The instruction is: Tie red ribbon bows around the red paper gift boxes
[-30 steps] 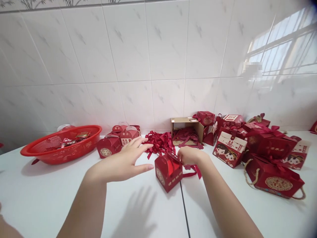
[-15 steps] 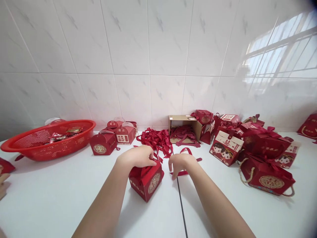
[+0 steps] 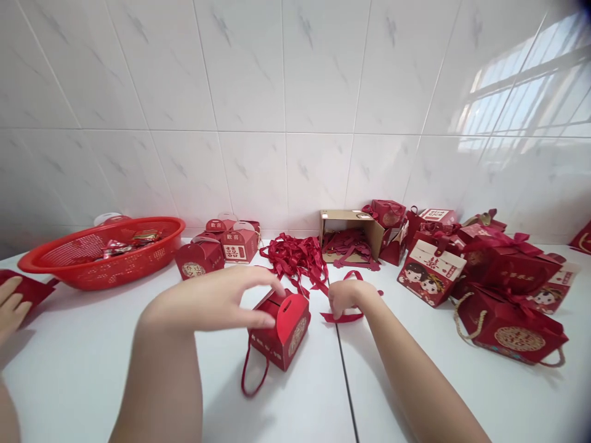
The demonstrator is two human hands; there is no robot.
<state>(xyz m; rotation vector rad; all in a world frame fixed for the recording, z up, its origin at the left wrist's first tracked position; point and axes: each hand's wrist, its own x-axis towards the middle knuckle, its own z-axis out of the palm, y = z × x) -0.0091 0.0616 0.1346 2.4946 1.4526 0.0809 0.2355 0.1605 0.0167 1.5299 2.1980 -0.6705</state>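
I judge that taking up the ribbon (image 3: 353, 318) is in hand, calling for a neat pinch from my right hand (image 3: 347, 296) (pinching or not, I cannot tell), my left hand (image 3: 226, 300) spread over the red box (image 3: 296, 341), lower centre of frame.

You have two hands, your left hand (image 3: 221, 303) and right hand (image 3: 347, 296), one red box (image 3: 276, 351) at twelve o'clock and at least one loose ribbon (image 3: 351, 319) toward one. You have one red basket (image 3: 124, 271) at ten, at least three gift boxes (image 3: 240, 247) at eleven, one ribbon heap (image 3: 295, 253) at twelve, one cardboard carton (image 3: 341, 215) at one. At two, you have two couple-print boxes (image 3: 430, 277) and one rope-handled box (image 3: 512, 335); the surrounding pile (image 3: 512, 264) overlaps too much to count.
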